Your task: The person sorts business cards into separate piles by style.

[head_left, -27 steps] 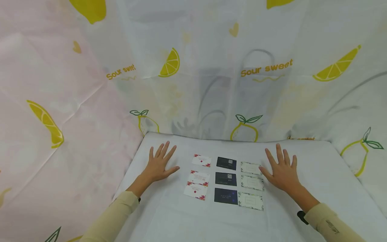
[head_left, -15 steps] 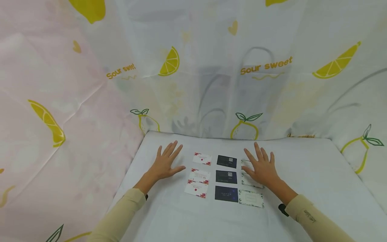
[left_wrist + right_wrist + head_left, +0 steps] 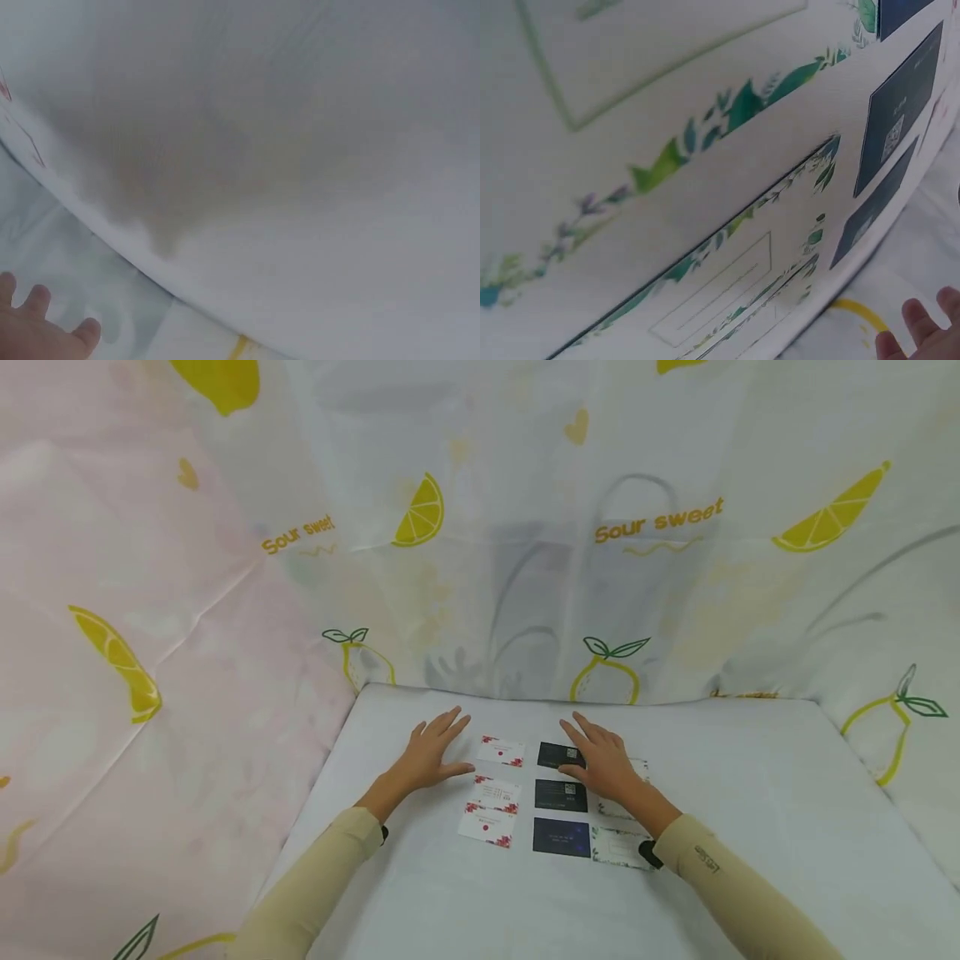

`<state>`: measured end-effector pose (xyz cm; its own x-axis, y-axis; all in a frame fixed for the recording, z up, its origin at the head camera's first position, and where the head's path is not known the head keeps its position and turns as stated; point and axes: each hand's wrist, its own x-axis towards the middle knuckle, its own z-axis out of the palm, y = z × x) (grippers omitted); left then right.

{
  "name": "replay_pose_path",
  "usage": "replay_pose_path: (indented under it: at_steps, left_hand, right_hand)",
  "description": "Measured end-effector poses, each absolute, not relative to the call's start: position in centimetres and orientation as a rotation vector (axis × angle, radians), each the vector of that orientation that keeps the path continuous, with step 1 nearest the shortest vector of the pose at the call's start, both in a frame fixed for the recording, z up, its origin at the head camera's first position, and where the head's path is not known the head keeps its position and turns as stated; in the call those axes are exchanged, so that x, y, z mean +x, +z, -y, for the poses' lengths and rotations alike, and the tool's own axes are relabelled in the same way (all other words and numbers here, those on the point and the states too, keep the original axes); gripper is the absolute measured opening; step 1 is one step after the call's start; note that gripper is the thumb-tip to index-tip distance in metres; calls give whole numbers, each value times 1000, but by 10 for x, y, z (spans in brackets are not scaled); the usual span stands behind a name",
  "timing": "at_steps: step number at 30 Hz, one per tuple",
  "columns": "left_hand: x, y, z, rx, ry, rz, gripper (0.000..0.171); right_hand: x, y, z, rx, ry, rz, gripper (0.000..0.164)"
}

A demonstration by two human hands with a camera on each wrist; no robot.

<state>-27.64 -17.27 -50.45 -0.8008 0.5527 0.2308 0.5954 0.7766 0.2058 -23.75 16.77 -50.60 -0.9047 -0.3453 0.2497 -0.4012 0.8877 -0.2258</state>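
Small cards lie in three columns in the head view: white ones with red flowers (image 3: 486, 827) at left, dark ones (image 3: 562, 837) in the middle, white ones with a leafy green border (image 3: 618, 848) at right. My left hand (image 3: 423, 758), fingers extended and holding nothing, is just left of the red-flowered column. Over the upper dark and leafy cards reaches my right hand (image 3: 606, 767), partly covering them, its fingers extended too. The right wrist view shows a leafy card (image 3: 735, 270) up close, with fingertips in the lower right corner.
A white-covered table (image 3: 465, 902) bears the cards. Behind it hangs a pale curtain (image 3: 465, 610) printed with lemons and lettering, and a pinkish sheet (image 3: 150, 568) closes off the left side.
My right hand has moved left, from beside the leafy cards to over the upper dark and leafy ones. My left hand has shifted a little right, closer to the red-flowered cards.
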Motion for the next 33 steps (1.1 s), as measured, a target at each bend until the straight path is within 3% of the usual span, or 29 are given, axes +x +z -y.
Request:
replay_pose_path:
  at_steps: [6,14,26,33]
  left_hand:
    - [-283,-496,168,-976,-313,2893,74]
    - [-299,-494,154,-954,-409,2956,59]
    - [-318,-515,137,-844,-565,3131,53]
    - [-322,-524,126,-882,-445,3150,52]
  right_hand:
    - [-251,-503,-143,605,501,2892,78]
    - [-266,-500,-104,523,1084,2898,74]
    - [-280,-507,-80,289,1157,3043,60]
    - [-284,-510,-73,232,959,3160,57]
